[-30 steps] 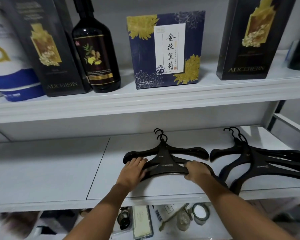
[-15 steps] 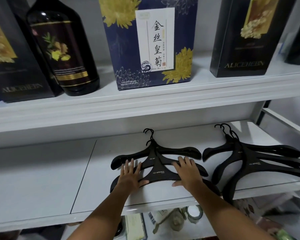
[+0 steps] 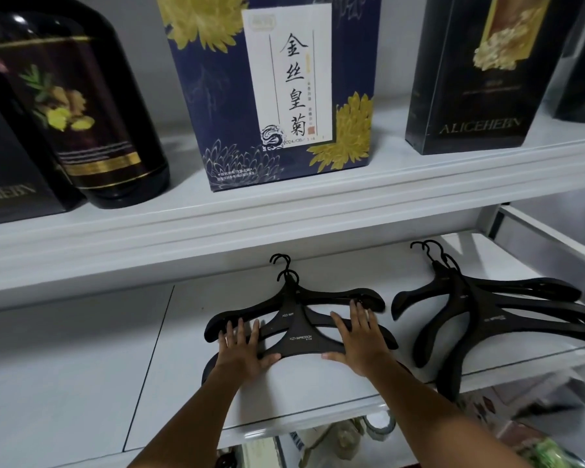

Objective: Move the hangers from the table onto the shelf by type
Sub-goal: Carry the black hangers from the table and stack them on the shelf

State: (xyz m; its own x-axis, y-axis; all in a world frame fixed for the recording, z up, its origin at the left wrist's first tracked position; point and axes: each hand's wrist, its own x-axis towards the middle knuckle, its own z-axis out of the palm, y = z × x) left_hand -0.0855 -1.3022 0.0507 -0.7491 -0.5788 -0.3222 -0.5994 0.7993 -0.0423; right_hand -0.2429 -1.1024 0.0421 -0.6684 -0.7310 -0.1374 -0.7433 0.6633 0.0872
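With left hand and right hand laid flat, fingers spread and gripping nothing, on the near pile of black hangers on the lower shelf, hooks are best squared rearward, apart from the second hanger pile.

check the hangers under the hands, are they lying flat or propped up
Lying flat. The hanger stack rests on the lower shelf, hooks pointing toward the back, with the left hand and right hand spread open on top.
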